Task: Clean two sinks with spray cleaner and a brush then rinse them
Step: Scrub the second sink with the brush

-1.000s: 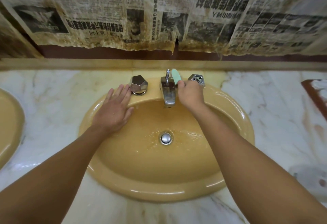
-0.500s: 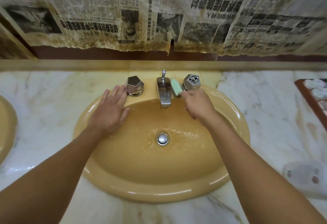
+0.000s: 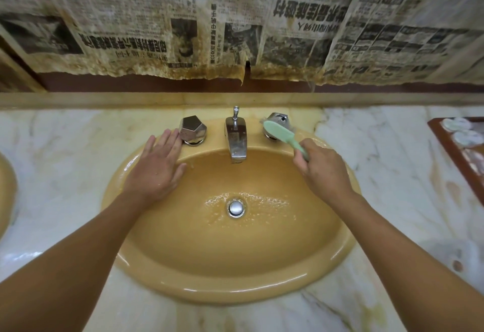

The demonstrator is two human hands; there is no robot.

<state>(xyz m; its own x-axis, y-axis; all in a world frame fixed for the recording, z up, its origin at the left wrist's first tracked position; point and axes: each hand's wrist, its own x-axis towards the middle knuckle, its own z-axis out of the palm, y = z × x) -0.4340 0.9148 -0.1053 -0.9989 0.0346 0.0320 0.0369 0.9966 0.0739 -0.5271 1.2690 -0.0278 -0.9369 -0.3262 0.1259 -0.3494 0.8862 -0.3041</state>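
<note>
Shifted from beside the faucet [image 3: 235, 137], the green brush [image 3: 278, 132] now lies across the right tap [image 3: 280, 117], just beyond the right hand [image 3: 323, 171], whose fingers curl round its handle. The left hand [image 3: 155, 166] rests flat, fingers straight, on the wet sink [image 3: 235, 289] rim beside the left tap [image 3: 193, 129]. Likely faults: bristles skidding off the faceted metal; the bracing palm sliding on the rim.

The mustard-yellow oval sink [image 3: 235, 292], wet and glossy with bubbly water around its drain, lies centre, a second yellow sink [image 3: 5, 195] just showing at the left edge, while the pale green brush [image 3: 277, 132], gripped by its handle in the right hand [image 3: 324, 171], slants its head against the right tap knob [image 3: 279, 117].
</note>
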